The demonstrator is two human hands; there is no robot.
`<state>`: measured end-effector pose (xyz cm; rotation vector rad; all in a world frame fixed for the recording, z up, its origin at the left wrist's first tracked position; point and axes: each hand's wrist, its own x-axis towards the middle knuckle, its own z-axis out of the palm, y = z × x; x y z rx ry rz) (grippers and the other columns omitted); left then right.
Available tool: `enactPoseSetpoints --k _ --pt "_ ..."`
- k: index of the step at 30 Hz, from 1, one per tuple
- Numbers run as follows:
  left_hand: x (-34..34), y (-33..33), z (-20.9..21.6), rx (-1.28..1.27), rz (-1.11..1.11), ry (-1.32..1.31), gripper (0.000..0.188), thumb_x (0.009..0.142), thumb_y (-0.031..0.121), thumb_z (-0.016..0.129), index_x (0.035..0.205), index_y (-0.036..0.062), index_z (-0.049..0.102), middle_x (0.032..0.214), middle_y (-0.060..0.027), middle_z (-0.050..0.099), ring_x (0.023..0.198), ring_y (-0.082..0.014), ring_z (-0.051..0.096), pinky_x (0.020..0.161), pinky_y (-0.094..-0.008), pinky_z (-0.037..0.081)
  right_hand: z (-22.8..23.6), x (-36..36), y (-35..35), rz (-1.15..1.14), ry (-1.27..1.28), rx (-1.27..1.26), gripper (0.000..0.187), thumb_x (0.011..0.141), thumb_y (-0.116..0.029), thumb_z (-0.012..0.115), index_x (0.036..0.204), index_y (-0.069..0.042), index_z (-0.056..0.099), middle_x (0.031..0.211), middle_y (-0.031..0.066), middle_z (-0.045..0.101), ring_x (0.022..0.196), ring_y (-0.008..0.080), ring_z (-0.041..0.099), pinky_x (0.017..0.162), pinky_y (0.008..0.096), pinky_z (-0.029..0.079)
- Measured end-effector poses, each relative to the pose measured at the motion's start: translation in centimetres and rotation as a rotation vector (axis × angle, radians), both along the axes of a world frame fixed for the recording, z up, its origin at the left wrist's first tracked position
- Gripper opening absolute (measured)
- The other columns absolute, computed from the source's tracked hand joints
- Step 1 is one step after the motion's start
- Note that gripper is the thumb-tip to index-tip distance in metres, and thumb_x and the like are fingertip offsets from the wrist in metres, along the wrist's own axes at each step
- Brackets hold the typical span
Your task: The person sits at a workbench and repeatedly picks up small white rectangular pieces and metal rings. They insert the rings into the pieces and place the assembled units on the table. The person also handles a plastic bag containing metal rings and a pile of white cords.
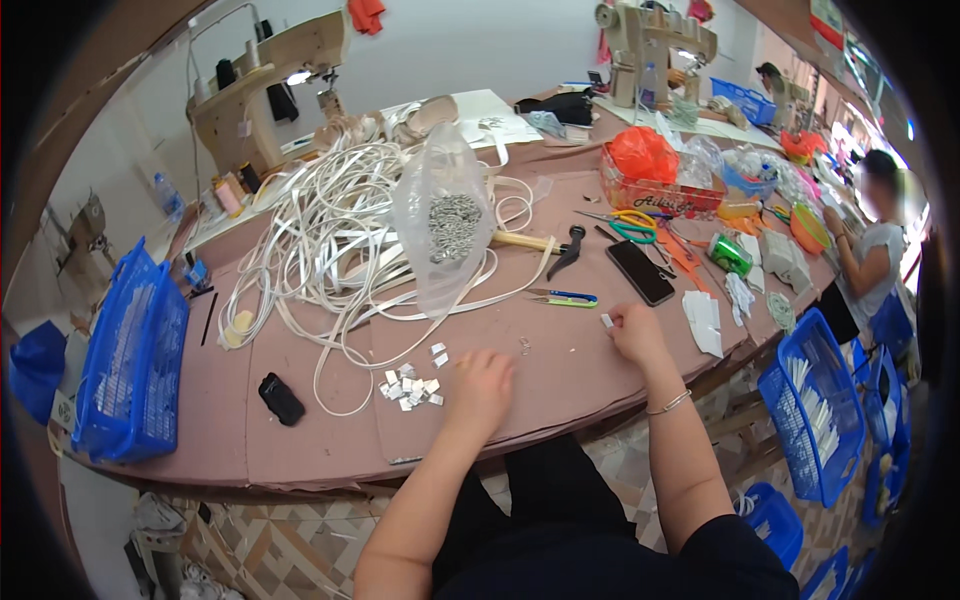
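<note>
The table's point(310, 450) near edge runs at 6 o'clock of the left hand point(485, 388), which rests on the cloth, fingers bent and close together; I cannot tell whether they press on anything. A stretch of cloth opens at its 3 o'clock, with a few tiny bits point(524, 345), up to the right hand point(638, 335), whose thumb and forefinger pinch a white tab point(606, 321). More tabs point(410, 388) lie in a loose heap at the left hand's 9 o'clock. From the right hand, snips point(565, 299) lie near 11 and a phone point(640, 272) just beyond at 12.

Between 11 and 12 o'clock of the left hand, a clear bag point(438, 285) holds metal pieces point(455, 225), straps point(310, 235) heaped beside it. Past the phone, a red box point(640, 198) holds an orange-red bag point(643, 155) and clear plastic. At the right hand's 4 o'clock, beyond the table, a blue basket point(783, 412) holds white strips point(822, 425).

Light lettering marks the box's front; the green can point(730, 255), between 1 and 2, carries print too small to read.
</note>
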<state>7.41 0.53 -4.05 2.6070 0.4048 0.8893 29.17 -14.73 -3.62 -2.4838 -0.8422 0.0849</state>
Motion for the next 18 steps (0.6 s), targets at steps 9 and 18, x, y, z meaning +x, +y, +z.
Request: enactPoseSetpoints --k 9,18 --pt "4.0 -0.2 -2.4 0.064 -0.056 0.046 0.014 0.074 0.006 0.056 0.087 0.0066 0.061 0.088 -0.0101 0.057 0.085 -0.0307 0.053 0.076 -0.0399 0.043 -0.9 -1.1 -0.8 0.116 -0.277 0.269 0.007 0.072 -0.011 0.061 0.078 -0.007 0.063 0.078 0.0111 0.061 0.07 0.0285 0.059 0.064 0.0383 0.046" --pt "3.5 0.6 -2.5 -0.186 -0.086 0.09 0.013 0.079 0.007 0.054 0.09 0.0049 0.06 0.088 -0.0129 0.056 0.083 -0.0313 0.053 0.077 -0.0387 0.043 -1.9 -2.6 -1.4 0.135 -0.187 0.42 0.01 0.072 -0.002 0.063 0.08 -0.002 0.057 0.08 0.0091 0.058 0.069 0.0236 0.056 0.064 0.0308 0.045"
